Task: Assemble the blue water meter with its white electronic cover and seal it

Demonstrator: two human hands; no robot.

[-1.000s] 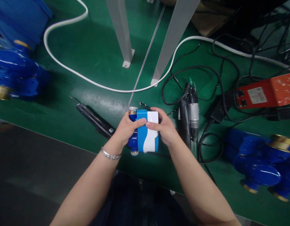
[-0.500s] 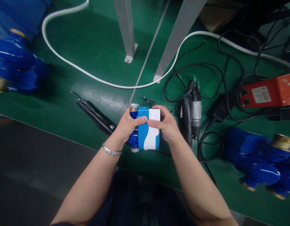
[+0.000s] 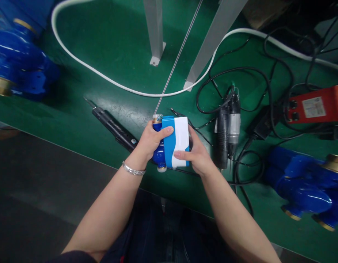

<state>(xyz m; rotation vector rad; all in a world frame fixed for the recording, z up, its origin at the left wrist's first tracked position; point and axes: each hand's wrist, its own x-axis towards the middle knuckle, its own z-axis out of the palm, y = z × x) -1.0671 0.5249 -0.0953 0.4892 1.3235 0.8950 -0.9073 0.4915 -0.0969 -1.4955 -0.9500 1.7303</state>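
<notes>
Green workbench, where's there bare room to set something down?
Bare workbench shows inside the bend of the white cable, left of the left gray leg, and between the far-left blue brass-ended fitting and the lone electric screwdriver. It's crowded right of the right hand: two electric screwdrivers, looped black cord, red box and more blue fittings.

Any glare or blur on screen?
Head view: pale glare on the green table beside the black screwdriver; head view: the blue fitting at the left edge looks soft; head view: outline of the blue-and-white box is readable.
</notes>
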